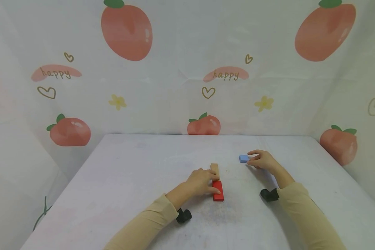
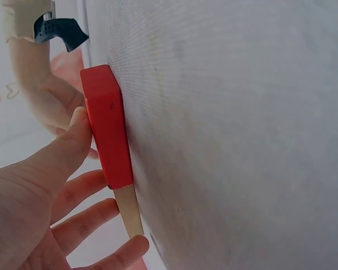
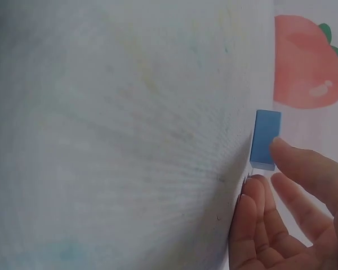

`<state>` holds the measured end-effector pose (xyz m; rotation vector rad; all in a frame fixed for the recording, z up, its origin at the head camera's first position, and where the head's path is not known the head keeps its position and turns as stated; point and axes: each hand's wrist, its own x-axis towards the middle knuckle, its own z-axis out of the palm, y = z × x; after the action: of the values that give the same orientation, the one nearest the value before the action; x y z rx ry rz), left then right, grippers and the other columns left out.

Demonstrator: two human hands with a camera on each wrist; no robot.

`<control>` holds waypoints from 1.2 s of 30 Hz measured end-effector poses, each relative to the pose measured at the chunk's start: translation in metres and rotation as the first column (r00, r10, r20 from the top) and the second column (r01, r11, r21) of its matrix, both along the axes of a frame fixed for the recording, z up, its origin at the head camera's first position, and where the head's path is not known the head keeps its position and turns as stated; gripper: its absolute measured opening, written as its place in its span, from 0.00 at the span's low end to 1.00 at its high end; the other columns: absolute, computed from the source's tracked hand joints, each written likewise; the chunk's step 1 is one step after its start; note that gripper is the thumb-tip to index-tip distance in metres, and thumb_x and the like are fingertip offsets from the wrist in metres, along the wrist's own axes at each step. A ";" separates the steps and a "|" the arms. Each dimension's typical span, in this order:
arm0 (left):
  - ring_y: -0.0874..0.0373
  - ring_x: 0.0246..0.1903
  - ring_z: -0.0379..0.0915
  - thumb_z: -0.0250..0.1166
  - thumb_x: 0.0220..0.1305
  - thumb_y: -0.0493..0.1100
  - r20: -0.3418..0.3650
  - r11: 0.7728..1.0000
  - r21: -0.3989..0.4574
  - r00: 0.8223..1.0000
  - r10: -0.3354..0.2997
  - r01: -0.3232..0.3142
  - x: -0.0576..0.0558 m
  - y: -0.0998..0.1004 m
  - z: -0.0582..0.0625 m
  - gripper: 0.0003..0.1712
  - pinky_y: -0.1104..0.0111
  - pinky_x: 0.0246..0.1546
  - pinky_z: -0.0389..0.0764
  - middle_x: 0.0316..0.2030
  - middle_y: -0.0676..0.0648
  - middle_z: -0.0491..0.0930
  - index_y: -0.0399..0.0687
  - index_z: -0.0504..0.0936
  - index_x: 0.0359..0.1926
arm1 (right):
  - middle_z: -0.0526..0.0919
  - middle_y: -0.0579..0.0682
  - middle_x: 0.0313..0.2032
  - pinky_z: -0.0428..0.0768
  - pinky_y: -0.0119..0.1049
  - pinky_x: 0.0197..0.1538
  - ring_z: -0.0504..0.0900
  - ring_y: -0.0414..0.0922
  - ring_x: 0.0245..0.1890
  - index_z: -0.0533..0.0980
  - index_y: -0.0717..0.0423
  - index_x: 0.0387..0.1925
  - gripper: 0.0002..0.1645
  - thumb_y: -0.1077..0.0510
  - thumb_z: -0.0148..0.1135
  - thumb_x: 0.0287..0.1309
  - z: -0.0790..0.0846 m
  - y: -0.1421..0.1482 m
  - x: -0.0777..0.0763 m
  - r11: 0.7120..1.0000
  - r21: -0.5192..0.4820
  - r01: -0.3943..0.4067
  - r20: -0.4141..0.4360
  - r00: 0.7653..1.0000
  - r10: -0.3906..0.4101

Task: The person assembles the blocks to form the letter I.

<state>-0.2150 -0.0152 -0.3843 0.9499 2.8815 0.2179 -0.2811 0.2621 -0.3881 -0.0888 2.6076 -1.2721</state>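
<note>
Two blocks lie end to end on the white table (image 1: 137, 180): a red rectangular block (image 1: 218, 197) nearer me and a light wooden block (image 1: 214, 167) beyond it. My left hand (image 1: 200, 182) rests against them from the left. In the left wrist view its thumb touches the side of the red block (image 2: 107, 129), and the spread fingers lie along the wooden block (image 2: 128, 207). Farther right and back is a small blue block (image 1: 243, 158). At its right end is my right hand (image 1: 263, 161), thumb tip against the blue block (image 3: 266, 138), other fingers loosely bent beside it.
Black wrist mounts (image 1: 183, 216) sit by both beige sleeves (image 1: 303, 208). A white cloth backdrop (image 1: 168, 104) printed with fruit, hearts and lettering hangs behind the table. A dark green cable (image 1: 43, 211) shows beyond the left edge.
</note>
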 end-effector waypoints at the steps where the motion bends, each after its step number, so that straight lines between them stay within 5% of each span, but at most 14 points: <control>1: 0.51 0.48 0.75 0.64 0.54 0.62 0.000 1.000 0.000 1.000 0.001 -0.001 0.000 0.000 0.000 0.28 0.67 0.41 0.74 0.57 0.54 0.76 0.61 0.78 0.55 | 0.79 0.48 0.32 0.74 0.27 0.30 0.72 0.35 0.24 0.63 0.73 0.59 0.34 0.62 0.62 0.55 0.000 0.000 -0.001 1.000 -0.001 -0.001 0.000 1.000 0.001; 36: 0.52 0.49 0.74 0.64 0.54 0.62 0.007 1.000 -0.009 1.000 0.009 -0.009 0.000 0.001 0.000 0.28 0.67 0.42 0.74 0.58 0.54 0.75 0.61 0.78 0.56 | 0.78 0.49 0.31 0.73 0.27 0.29 0.71 0.36 0.26 0.68 0.73 0.54 0.30 0.63 0.65 0.52 -0.002 -0.004 -0.005 0.999 0.040 0.022 0.011 1.000 -0.022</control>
<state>-0.2150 -0.0144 -0.3842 0.9330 2.8782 0.2079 -0.2861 0.2586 -0.3903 -0.0458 2.6294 -1.2236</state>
